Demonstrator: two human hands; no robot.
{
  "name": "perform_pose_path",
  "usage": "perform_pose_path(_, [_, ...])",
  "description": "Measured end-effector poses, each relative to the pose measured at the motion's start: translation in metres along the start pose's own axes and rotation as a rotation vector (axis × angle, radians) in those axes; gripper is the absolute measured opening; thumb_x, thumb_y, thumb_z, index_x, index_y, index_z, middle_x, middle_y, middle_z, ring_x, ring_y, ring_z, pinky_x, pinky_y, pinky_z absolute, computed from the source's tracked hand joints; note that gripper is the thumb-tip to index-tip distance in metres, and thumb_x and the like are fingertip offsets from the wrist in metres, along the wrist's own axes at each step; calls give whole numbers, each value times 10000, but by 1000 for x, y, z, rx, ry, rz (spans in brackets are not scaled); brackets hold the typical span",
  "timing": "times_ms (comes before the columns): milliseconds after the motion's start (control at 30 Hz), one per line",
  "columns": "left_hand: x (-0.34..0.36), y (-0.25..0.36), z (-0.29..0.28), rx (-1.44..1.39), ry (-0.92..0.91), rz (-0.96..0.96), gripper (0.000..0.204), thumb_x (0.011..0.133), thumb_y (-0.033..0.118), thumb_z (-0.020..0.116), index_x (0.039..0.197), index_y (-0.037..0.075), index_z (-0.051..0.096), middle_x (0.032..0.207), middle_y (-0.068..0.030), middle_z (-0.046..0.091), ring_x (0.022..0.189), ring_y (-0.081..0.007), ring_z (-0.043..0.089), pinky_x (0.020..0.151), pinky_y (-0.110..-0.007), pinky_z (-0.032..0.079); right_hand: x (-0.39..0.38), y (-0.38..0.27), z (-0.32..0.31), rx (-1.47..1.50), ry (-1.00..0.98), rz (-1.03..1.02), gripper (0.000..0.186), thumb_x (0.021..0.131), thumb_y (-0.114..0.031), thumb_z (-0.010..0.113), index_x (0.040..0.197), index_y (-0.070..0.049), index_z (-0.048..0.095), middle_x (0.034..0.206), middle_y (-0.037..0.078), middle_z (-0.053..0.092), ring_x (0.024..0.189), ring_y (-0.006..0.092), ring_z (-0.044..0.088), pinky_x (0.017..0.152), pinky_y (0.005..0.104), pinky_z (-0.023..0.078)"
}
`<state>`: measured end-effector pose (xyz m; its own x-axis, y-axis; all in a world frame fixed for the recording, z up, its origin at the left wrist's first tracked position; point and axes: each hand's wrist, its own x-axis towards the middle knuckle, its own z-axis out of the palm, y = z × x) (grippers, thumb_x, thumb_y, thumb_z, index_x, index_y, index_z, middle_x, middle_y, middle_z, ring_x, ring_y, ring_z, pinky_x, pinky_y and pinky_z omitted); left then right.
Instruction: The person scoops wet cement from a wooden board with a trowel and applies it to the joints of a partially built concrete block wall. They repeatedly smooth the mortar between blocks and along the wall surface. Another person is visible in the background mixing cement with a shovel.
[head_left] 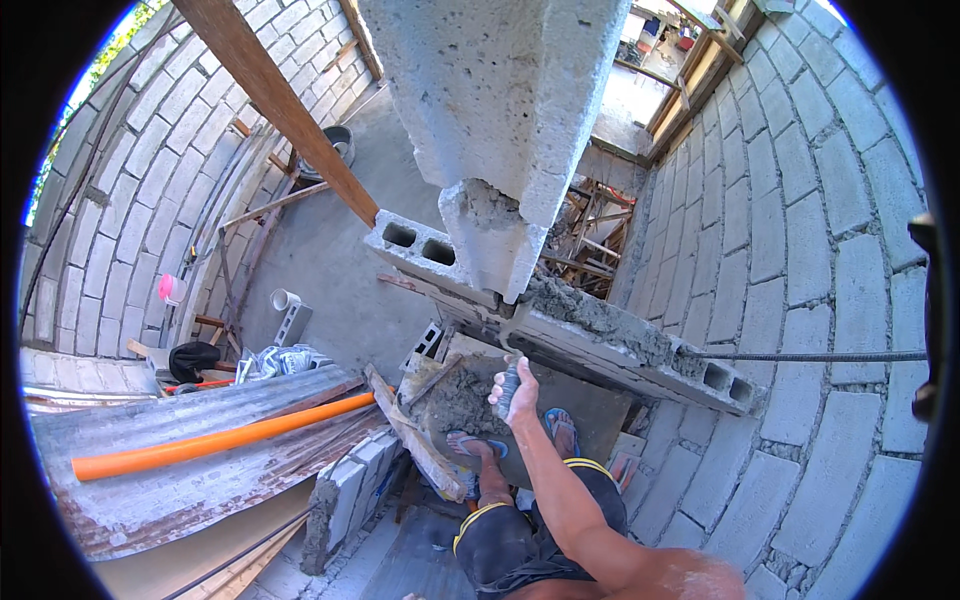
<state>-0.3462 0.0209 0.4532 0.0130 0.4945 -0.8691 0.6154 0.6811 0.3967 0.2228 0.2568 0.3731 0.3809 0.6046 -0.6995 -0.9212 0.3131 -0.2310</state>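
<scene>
At frame centre, the right hand clenches a trowel handle, blade angled toward wet mortar atop the hollow-block course, apparently to spread it.

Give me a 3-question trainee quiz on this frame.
1. True or false: the right hand grips a trowel handle.
2. What lies on the corrugated sheet? A) orange pipe B) blue bucket C) red ladder
3. Fill in: wet ____ tops the block course under the hand.

Key: 1 true. 2 A, the orange pipe. 3 mortar.
</scene>
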Motion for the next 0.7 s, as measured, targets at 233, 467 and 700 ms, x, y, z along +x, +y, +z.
perform_pose_path(233, [33, 41, 28, -86, 171, 89, 454, 933, 278, 573, 1292, 9, 503, 1217, -142, 558, 1148, -228, 516, 970, -345, 432, -45, -59, 2, -505, 39, -155, 301, 936, -402, 513, 1065, -130, 514, 616, 61, 510, 400, 173, 489, 342, 337, 422])
perform_pose_path(467, [37, 59, 76, -119, 142, 124, 456, 923, 272, 578, 1291, 11, 506, 1216, -146, 564, 1147, -236, 519, 980, -345, 422, -21, -111, 1, -364, -61, 192, 402, 960, -483, 432, 1127, -126, 509, 657, 69, 526, 451, 156, 476, 404, 314, 404])
perform_pose_path(700, [13, 37, 114, -152, 98, 47, 458, 914, 265, 584, 1289, 13, 509, 1215, -150, 570, 1146, -245, 523, 990, -345, 412, -44, -122, -36, -208, -110, -41, 416, 958, -509, 423, 1160, -155, 509, 653, 58, 522, 446, 159, 481, 392, 322, 412])
